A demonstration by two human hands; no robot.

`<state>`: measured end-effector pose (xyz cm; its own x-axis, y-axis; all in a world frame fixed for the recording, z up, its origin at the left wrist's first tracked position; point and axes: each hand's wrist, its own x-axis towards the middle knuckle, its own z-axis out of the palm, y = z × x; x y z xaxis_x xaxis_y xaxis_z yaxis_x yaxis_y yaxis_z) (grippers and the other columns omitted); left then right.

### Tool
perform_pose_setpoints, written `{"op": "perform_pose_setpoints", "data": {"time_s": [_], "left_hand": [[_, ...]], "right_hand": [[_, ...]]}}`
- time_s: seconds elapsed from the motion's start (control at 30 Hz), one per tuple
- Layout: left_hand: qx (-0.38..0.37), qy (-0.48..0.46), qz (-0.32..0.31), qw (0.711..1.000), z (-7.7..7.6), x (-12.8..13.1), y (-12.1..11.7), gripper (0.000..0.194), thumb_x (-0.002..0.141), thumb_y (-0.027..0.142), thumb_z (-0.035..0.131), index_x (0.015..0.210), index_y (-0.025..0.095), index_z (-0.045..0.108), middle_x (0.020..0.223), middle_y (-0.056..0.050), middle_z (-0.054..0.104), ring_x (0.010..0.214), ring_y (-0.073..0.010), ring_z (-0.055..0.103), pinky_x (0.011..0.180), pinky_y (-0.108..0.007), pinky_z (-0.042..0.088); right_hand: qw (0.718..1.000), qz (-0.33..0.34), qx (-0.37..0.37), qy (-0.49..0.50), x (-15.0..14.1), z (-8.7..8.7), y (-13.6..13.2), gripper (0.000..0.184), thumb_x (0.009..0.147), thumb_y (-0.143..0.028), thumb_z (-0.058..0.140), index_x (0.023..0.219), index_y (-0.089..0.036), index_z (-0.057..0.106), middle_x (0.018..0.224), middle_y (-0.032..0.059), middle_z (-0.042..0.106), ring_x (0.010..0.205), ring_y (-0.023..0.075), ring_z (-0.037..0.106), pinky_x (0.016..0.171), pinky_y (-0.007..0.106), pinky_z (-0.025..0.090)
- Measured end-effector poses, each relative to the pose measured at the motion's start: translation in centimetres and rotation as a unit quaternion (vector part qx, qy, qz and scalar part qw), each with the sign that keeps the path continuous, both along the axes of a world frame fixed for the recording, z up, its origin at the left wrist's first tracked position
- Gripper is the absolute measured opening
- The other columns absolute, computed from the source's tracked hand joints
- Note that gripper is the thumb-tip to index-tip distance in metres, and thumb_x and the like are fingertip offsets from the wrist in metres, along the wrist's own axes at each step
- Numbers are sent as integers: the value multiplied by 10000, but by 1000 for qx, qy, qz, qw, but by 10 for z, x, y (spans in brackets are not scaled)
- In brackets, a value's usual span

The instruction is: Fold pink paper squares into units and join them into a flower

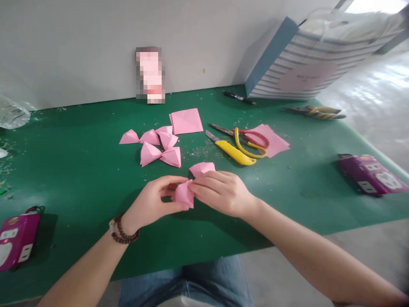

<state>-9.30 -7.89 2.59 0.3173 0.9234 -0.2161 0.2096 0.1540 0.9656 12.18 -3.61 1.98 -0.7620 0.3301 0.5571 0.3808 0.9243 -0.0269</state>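
Between my two hands is a folded pink paper piece (184, 194), held above the green table near its front. My left hand (156, 200) grips it from the left, thumb below and fingers above. At its upper right edge, the fingertips of my right hand (222, 192) pinch the paper. Just beyond my right fingers a second folded pink paper piece (202, 169) shows, partly hidden by them; whether it touches the held one I cannot tell. Several folded pink paper pieces (150, 154) lie in a cluster to the far left of my hands, beside flat pink paper sheets (187, 121).
A yellow utility knife (234, 152) and scissors (252, 143) lie right of centre, over more pink sheets (275, 143). Farther back are a pen (239, 98), pliers (315, 111) and a striped paper bag (294, 64). Purple power boxes (19, 238) sit at both sides; a phone (150, 74) leans on the wall.
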Motion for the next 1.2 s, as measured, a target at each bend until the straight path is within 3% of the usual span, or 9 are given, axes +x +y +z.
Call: {"op": "perform_pose_setpoints", "data": {"time_s": [0.07, 0.17, 0.23, 0.33, 0.43, 0.6, 0.73, 0.97, 1.2], "left_hand": [[118, 97, -13, 988, -4, 4, -3, 492, 715, 292, 770, 1178, 222, 618, 1234, -65, 643, 1116, -224, 613, 979, -379, 510], [256, 202, -29, 945, -13, 8, -6, 431, 780, 253, 707, 1198, 230, 604, 1229, -55, 647, 1143, -213, 589, 1023, -394, 471], [308, 245, -34, 919, -19, 9, -6, 414, 795, 230, 686, 1200, 220, 600, 1218, -57, 653, 1126, -213, 594, 1008, -396, 481], [353, 290, -33, 889, -25, 10, -2, 384, 806, 214, 668, 1185, 197, 609, 1191, -71, 663, 1110, -230, 590, 989, -418, 489], [371, 316, -39, 872, -25, 9, 2, 397, 817, 220, 654, 1210, 192, 601, 1196, -83, 650, 1123, -246, 564, 987, -439, 483], [375, 367, -34, 851, -24, 8, 4, 416, 830, 289, 660, 1235, 215, 599, 1168, -96, 626, 1087, -259, 549, 947, -444, 494], [364, 350, -12, 863, -26, 9, 5, 443, 842, 305, 655, 1255, 176, 561, 1145, -78, 656, 1072, -232, 570, 956, -397, 494], [357, 328, -6, 875, -28, 13, 9, 497, 810, 271, 694, 1267, 168, 527, 1246, -85, 627, 1153, -219, 566, 1012, -378, 472], [346, 337, -20, 875, -23, 13, 7, 482, 799, 237, 702, 1251, 193, 539, 1219, -67, 634, 1127, -221, 570, 999, -387, 478]], "right_hand": [[999, -5, -23, -34, 7, -3, -4, 157, 903, -128, 537, 987, -150, 667, 884, 43, 728, 817, 163, 654, 649, 276, 529], [995, -34, -71, -57, 21, -3, -2, 222, 910, -116, 502, 1054, -177, 658, 931, 46, 726, 815, 168, 652, 664, 286, 532], [987, -106, -121, -20, 29, 0, 5, 215, 899, -140, 517, 1047, -201, 660, 948, 47, 722, 829, 177, 655, 706, 301, 541], [954, -211, -213, -11, 30, 7, 17, 248, 840, -237, 617, 1085, -214, 651, 1085, 80, 681, 1004, 237, 632, 833, 376, 540], [934, -212, -274, -93, 21, 14, 25, 403, 786, -336, 679, 1176, -249, 626, 1211, 81, 622, 1089, 284, 589, 869, 437, 524], [910, -229, -320, -131, 11, 18, 31, 322, 817, -340, 621, 1128, -262, 654, 1096, 54, 669, 1001, 254, 615, 831, 392, 514], [900, -270, -326, -106, 17, 13, 35, 305, 794, -374, 643, 1073, -254, 677, 1003, 46, 692, 953, 251, 625, 787, 372, 505], [899, -264, -341, -79, 31, 12, 35, 337, 805, -410, 649, 1096, -240, 667, 1045, 42, 693, 917, 237, 646, 759, 364, 516], [915, -158, -360, -91, 52, 17, 41, 485, 767, -316, 711, 1237, -300, 591, 1198, 34, 633, 1114, 258, 580, 895, 387, 507]]}}
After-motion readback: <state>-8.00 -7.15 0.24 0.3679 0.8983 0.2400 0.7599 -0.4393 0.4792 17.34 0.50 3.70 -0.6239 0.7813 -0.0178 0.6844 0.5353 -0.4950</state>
